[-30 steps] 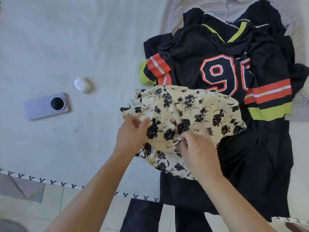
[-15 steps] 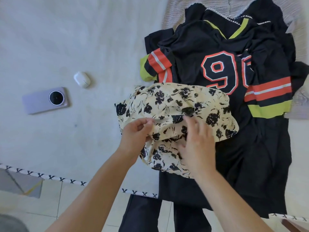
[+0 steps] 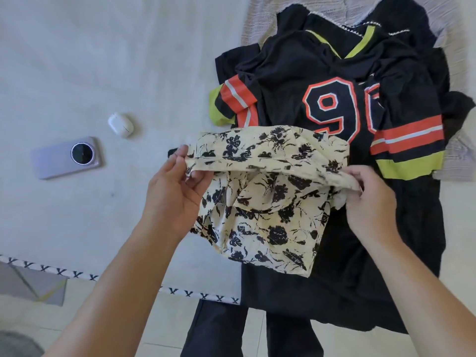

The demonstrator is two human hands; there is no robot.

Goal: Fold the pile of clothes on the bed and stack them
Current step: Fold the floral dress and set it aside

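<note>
A cream garment with black flower print (image 3: 268, 202) hangs stretched between my two hands above the bed's near edge. My left hand (image 3: 175, 194) pinches its left upper edge between thumb and fingers. Its right upper edge is pinched by my right hand (image 3: 368, 202). Behind and under it lies the pile: a black jersey (image 3: 322, 81) with an orange number, orange and lime stripes, and other black clothes (image 3: 365, 279) that hang over the bed edge.
A lilac phone (image 3: 67, 157) lies camera-up on the white bed sheet (image 3: 90, 60), with a white earbud case (image 3: 120, 124) beside it. A pale knit fabric (image 3: 270, 14) lies beyond the pile. The bed's patterned edge trim (image 3: 77, 274) runs above a tiled floor (image 3: 164, 328).
My hands have moved apart along the floral garment's upper edge, left hand going left and right hand going right. The bunched cloth is now spread wide between them.
</note>
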